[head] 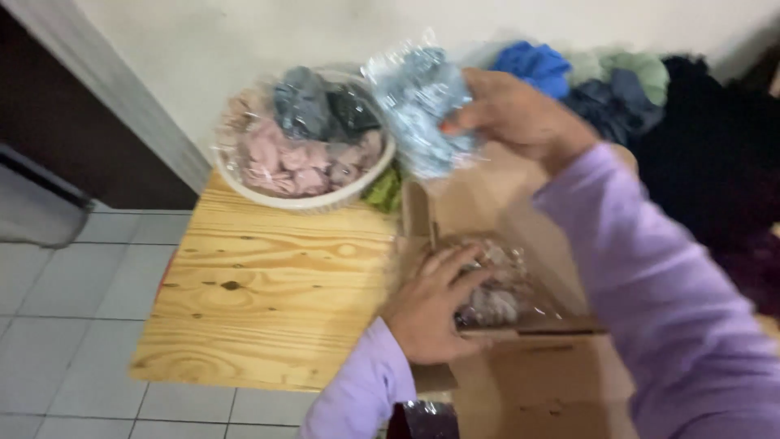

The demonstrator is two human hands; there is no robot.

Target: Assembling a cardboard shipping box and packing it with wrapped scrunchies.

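Over a low wooden desk [268,284] set against a pale wall, a person in lilac sleeves works at an open cardboard box [520,358]. The right hand [520,114] is raised above the box, its fingers [459,122] clamped on a clear plastic packet of pale blue cloth [418,97], which hangs in the air between the basket and the box. The left hand [431,305] lies flat inside the box, fingers spread apart and pressing on a second packet [496,293] of greyish cloth that already sits there. By the look of it, 1 packet is packed and 1 is on its way, while much is left: the white basket [305,199] at the desk's far edge holds several more wrapped bundles, pink and dark grey, under a crinkled clear film. A scrap of green [382,191] shows between basket and box, too blurred to identify. The desk is bare pine with visible knots and grain, and the box overhangs its right side. Beneath it the floor [73,325] is pale grey tile. Loose clothes [617,81], blue, green and dark, are heaped along the wall at right, and a dark doorway [57,122] opens at left. The picture is motion-blurred.
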